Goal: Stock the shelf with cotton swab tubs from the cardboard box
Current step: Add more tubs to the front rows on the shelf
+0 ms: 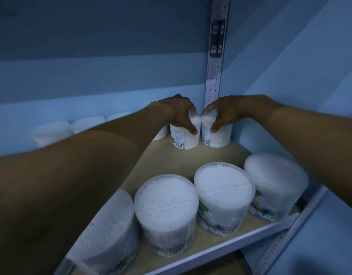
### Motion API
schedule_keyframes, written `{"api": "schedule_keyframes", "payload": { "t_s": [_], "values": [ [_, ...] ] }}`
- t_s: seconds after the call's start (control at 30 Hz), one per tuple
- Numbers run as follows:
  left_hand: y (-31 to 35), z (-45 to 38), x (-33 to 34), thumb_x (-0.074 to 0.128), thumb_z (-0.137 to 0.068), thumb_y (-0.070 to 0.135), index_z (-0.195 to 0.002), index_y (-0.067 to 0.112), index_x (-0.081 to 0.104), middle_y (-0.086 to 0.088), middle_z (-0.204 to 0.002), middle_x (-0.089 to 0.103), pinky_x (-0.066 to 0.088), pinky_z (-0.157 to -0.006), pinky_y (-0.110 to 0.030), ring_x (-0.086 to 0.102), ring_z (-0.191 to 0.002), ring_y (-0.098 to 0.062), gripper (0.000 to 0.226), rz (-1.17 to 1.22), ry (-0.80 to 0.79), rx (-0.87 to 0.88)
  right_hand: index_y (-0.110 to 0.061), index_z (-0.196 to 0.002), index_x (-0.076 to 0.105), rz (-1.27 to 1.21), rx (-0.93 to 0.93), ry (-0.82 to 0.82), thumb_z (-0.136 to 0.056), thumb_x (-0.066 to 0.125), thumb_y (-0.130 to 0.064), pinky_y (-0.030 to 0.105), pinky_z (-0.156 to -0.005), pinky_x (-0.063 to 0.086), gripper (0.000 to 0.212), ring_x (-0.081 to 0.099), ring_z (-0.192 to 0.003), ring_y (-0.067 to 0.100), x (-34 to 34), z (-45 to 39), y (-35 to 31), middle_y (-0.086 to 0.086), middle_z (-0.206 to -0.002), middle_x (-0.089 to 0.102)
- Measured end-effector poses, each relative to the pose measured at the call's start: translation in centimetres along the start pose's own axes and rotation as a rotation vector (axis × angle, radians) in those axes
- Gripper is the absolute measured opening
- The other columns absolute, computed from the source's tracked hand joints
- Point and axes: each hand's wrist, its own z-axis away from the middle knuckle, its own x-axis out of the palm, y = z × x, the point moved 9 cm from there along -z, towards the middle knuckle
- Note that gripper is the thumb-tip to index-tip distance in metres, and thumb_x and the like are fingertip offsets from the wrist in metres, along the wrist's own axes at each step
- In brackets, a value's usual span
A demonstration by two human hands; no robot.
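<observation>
At the back right corner of the shelf (171, 155), left hand (179, 112) has its grip curled over the top of one cotton swab tub (186, 138), right hand (222, 112) likewise on the tub beside it (218, 137). Both tubs upright on the shelf board, nearly touching, next to the metal upright (214, 72). Four more tubs (167, 213) line the front edge.

Shop aisle: slotted metal upright (214, 76), shelf (191, 157) of identical barcoded tubs (167, 211)
</observation>
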Motion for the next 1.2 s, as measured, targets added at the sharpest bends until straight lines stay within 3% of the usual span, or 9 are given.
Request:
{"api": "schedule_keyframes", "payload": {
  "t_s": [0.33, 0.53, 0.6, 0.73, 1.03, 1.2],
  "values": [
    [2.1, 3.9, 0.0, 0.078, -0.068, 0.062, -0.133, 0.030, 0.057, 0.002, -0.135, 0.056, 0.047, -0.098, -0.033, 0.053, -0.122, -0.020, 0.075, 0.040, 0.018, -0.013, -0.037, -0.144, 0.046, -0.033, -0.029, -0.001, -0.078, 0.079, -0.045, 0.030, -0.107, 0.034, 0.073, 0.039, -0.139, 0.020, 0.3, 4.6, -1.1, -0.004, -0.153, 0.039],
    [2.0, 5.0, -0.6, 0.072, -0.073, 0.066, -0.142, 0.033, 0.048, 0.007, -0.146, 0.047, 0.040, -0.107, -0.032, 0.045, -0.132, -0.017, 0.080, 0.050, -0.110, -0.040, -0.039, -0.143, 0.045, -0.069, -0.019, -0.031, -0.079, 0.070, -0.064, 0.031, -0.107, 0.034, 0.073, 0.040, -0.139, 0.019, -0.8, 5.8, -1.1, -0.005, -0.153, 0.041],
    [1.6, 5.2, -0.8, 0.070, -0.073, 0.068, -0.146, 0.035, 0.042, 0.007, -0.152, 0.039, 0.034, -0.112, -0.034, 0.039, -0.138, -0.017, 0.085, 0.049, -0.146, -0.052, -0.036, -0.144, 0.045, -0.076, 0.006, 0.001, -0.079, 0.067, -0.067, 0.032, -0.105, 0.040, 0.075, 0.042, -0.136, 0.021, -1.4, 5.8, -1.0, -0.005, -0.155, 0.038],
    [1.6, 5.3, -0.2, 0.068, -0.076, 0.067, -0.152, 0.032, 0.032, 0.006, -0.158, 0.030, 0.025, -0.115, -0.034, 0.029, -0.145, -0.018, 0.091, 0.048, -0.214, -0.049, -0.029, -0.142, 0.050, -0.126, 0.084, -0.021, -0.073, 0.072, -0.069, 0.036, -0.083, 0.061, 0.082, 0.055, -0.118, 0.027, -1.4, 5.8, -1.1, -0.002, -0.150, 0.040],
    [1.9, 5.1, 0.0, 0.075, -0.079, 0.051, -0.146, 0.023, 0.046, 0.002, -0.147, 0.046, 0.048, -0.101, -0.032, 0.051, -0.128, -0.021, 0.078, 0.149, -0.206, -0.065, -0.024, -0.134, 0.058, -0.136, 0.116, -0.075, -0.077, 0.079, -0.052, 0.041, -0.076, 0.063, 0.067, 0.054, -0.112, 0.029, -0.7, 5.8, -1.1, -0.001, -0.131, 0.045],
    [1.7, 5.0, 0.1, 0.082, -0.069, 0.054, -0.136, 0.017, 0.057, 0.000, -0.133, 0.056, 0.059, -0.076, -0.030, 0.061, -0.110, -0.023, 0.080, 0.230, -0.199, -0.108, -0.027, -0.130, 0.061, -0.149, 0.091, -0.085, -0.078, 0.080, -0.046, 0.039, -0.077, 0.063, 0.058, 0.053, -0.113, 0.027, -0.7, 5.7, -1.1, -0.001, -0.135, 0.045]
  ]
}}
